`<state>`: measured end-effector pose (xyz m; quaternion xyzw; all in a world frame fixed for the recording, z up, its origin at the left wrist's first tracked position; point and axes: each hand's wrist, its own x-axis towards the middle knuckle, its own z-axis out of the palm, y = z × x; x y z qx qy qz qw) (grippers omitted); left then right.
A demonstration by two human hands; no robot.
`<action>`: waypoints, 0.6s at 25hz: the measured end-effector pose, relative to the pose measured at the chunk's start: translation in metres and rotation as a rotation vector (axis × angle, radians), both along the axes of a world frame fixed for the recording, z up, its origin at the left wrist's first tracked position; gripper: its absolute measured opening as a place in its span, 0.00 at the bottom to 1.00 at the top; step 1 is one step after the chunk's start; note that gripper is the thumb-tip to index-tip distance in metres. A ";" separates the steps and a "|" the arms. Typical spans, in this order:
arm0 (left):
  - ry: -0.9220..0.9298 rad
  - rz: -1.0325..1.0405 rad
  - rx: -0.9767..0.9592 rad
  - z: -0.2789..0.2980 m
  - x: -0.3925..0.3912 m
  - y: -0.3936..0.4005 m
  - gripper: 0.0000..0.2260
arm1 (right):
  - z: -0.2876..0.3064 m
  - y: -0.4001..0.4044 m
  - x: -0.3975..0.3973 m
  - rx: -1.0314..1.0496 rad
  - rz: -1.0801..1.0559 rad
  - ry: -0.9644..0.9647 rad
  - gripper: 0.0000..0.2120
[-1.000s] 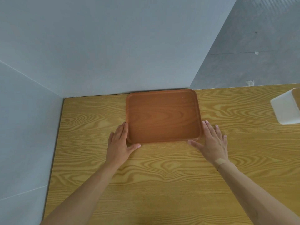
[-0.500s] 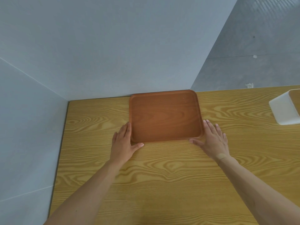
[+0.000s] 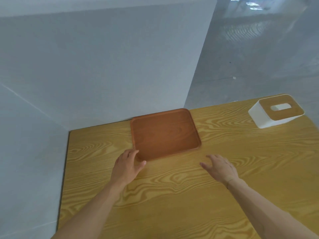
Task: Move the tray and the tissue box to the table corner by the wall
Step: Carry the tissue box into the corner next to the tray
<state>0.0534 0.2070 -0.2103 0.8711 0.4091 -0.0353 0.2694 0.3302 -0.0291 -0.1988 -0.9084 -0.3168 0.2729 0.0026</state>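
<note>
Table (image 3: 172, 195): light wood grain, set into a corner formed by two grey walls (image 3: 103, 66); the far edge runs along the back wall.

Tray (image 3: 164, 134): brown, empty, flat on the table, its far rim touching or just off the back wall. It sits some way right of the actual corner, with bare table between its left rim and the side wall.

Tissue box (image 3: 276, 112): white with a wooden lid, well apart to the right, near the far edge, untouched.

Left hand (image 3: 127, 167): fingers spread loosely against the tray's near-left corner, thumb along the near rim; not gripping.

Right hand (image 3: 220, 168): clear of the tray, fingers open and holding nothing, palm down over the table.

Assessment: tray placement appears near complete. If it is to sit fully in the corner, slide it left along the wall, flat, without lifting. The right hand should then reach for the box and grasp its white sides, not the lid, which may be loose.
</note>
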 end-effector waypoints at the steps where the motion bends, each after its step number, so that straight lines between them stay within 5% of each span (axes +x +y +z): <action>1: 0.053 -0.052 -0.032 0.006 0.004 -0.001 0.30 | 0.008 -0.008 -0.003 -0.011 0.002 -0.002 0.28; 8: 0.360 -0.503 -0.217 0.067 0.075 -0.059 0.29 | 0.065 -0.079 -0.013 0.048 0.043 0.014 0.14; 15: 0.079 -0.671 -0.174 0.139 0.149 -0.195 0.22 | 0.142 -0.210 0.004 0.287 0.034 -0.122 0.15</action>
